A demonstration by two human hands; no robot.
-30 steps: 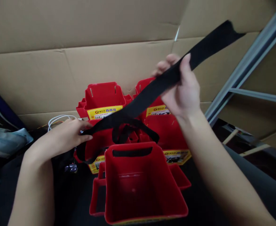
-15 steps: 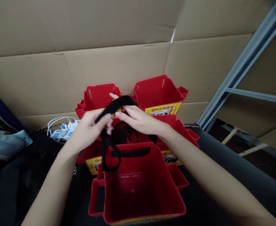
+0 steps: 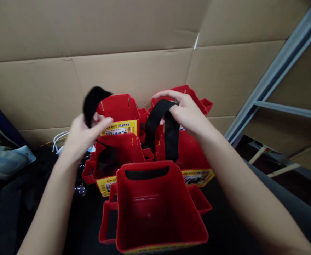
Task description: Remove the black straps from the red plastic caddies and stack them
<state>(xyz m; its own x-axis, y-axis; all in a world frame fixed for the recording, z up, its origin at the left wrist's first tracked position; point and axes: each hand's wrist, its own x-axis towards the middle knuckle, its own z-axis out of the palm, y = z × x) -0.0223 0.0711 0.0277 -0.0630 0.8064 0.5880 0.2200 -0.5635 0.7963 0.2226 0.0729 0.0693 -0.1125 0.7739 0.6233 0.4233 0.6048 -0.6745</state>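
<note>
My left hand (image 3: 82, 136) pinches one end of a black strap (image 3: 93, 101), which curls up above my fingers. My right hand (image 3: 185, 113) holds a loop of the same black strap (image 3: 168, 131) that hangs down toward the nearest red plastic bin (image 3: 157, 209). That bin has a slot near its far rim where the black strap (image 3: 147, 173) runs across. Behind it stand several more red bins (image 3: 118, 109) with yellow labels.
Brown cardboard sheets (image 3: 134, 53) form the wall behind the bins. A grey metal rack frame (image 3: 277, 67) rises at the right. White cables and a power strip (image 3: 61, 140) lie at the left, beside grey cloth (image 3: 4, 159). The surface below is dark.
A second ago my right hand held the strap stretched high to the right. Both hands then met over the bins, and have now moved apart, each holding a part of the strap.
</note>
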